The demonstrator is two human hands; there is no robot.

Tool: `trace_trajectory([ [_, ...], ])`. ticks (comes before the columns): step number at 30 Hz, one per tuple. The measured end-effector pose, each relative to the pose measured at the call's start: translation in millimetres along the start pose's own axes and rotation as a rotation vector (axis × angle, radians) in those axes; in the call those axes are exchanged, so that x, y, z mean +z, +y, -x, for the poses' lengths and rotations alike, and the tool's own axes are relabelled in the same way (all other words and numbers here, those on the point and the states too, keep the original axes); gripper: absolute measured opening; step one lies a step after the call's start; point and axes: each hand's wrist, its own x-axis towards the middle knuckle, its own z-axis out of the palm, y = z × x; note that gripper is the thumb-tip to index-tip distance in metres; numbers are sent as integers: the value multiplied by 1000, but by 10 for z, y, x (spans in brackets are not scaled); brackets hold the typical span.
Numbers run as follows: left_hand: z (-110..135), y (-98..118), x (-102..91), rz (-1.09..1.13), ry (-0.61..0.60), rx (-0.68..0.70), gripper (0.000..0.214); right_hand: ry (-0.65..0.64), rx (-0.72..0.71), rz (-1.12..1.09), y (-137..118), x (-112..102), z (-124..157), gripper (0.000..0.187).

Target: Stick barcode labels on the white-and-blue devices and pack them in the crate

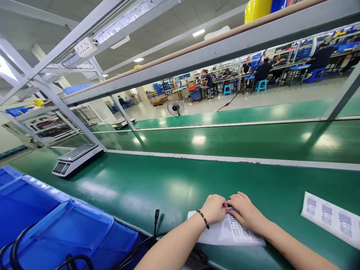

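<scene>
A white sheet of printed barcode labels point(216, 236) lies on the green bench close in front of me. My left hand point(215, 208), with a dark beaded bracelet at the wrist, is closed at the sheet's far edge, fingertips pinched. My right hand point(245, 210) meets it there, thumb and fingers bent together over the sheet's upper part. The fingertips of both hands nearly touch, and the exact bit of paper between them is hidden. A second strip of barcode labels point(329, 217) rests to the right, apart from both hands.
Blue plastic bins point(84, 228) with black cables stand at the lower left. A black cable plug point(156, 214) sticks up at the bench edge. Further back is a weighing scale point(77, 159). A metal shelf frame point(197, 56) crosses overhead; people sit at distant benches.
</scene>
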Motion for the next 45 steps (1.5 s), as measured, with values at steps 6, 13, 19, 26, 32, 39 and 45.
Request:
trace_trajectory([
  [6, 10, -46, -88, 17, -27, 12, 18, 26, -24, -4, 10, -20, 0, 18],
  [13, -16, -29, -81, -25, -39, 36, 22, 76, -62, 46, 4, -2, 35, 17],
  [19, -32, -41, -90, -118, -5, 29, 24, 181, -194, 91, -16, -77, 39, 25],
  [26, -35, -184, -35, -245, 70, 14, 21, 486, -123, -231, -62, -471, 145, 13],
  [32, -16, -212, 2, -291, 116, 60, 20, 576, 452, -419, 113, -597, 182, 22],
  [39, 127, -69, -60, -198, 190, 66, 17, 481, 577, -507, 373, -481, 110, 29],
  [45, 307, -14, -174, 31, 335, -2, 43, 479, 476, -518, 188, -492, 102, 24],
])
